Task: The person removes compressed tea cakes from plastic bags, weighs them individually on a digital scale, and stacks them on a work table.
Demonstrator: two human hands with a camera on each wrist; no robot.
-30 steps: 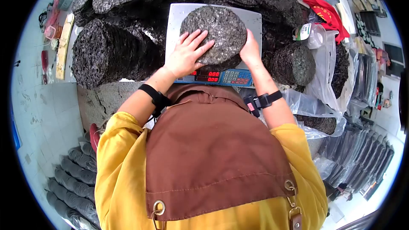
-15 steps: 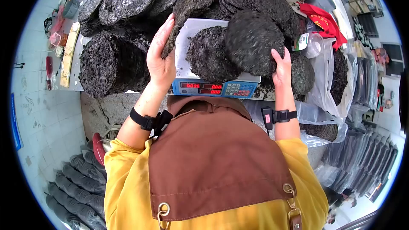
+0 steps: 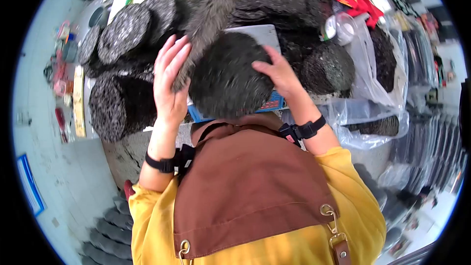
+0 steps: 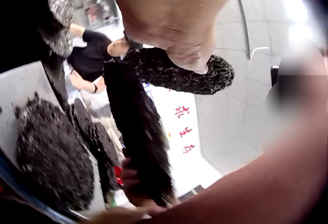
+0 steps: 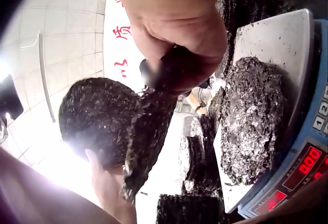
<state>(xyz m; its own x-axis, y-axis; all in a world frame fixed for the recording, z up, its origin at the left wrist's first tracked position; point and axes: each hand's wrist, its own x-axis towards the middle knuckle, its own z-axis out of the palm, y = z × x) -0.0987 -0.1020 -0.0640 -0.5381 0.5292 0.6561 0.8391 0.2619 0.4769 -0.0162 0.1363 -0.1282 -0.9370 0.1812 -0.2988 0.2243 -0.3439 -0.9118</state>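
In the head view the left hand (image 3: 170, 86) grips a dark seaweed disc (image 3: 213, 12) held nearly on edge. The right hand (image 3: 282, 72) pinches the right rim of another dark round disc (image 3: 230, 76), held tilted above the scale (image 3: 267, 33). In the left wrist view the left thumb lies on the thick disc (image 4: 218, 75), and the second disc (image 4: 137, 126) stands close beside it. More seaweed (image 5: 251, 121) lies on the scale's plate in the right wrist view, where the right hand (image 5: 179, 44) curls round its disc (image 5: 148, 137).
Stacked seaweed discs (image 3: 125, 32) line the back and left; a thick roll (image 3: 110, 108) lies left of the scale. To the right are a seaweed pile (image 3: 328, 66), a clear plastic bag (image 3: 365, 76) and a red cloth (image 3: 351, 2). Another person (image 4: 89, 55) stands across the table.
Both hands first lay on one disc over the scale, then parted with a disc each. Since then the right hand has carried its disc leftward, close to the left hand's disc.
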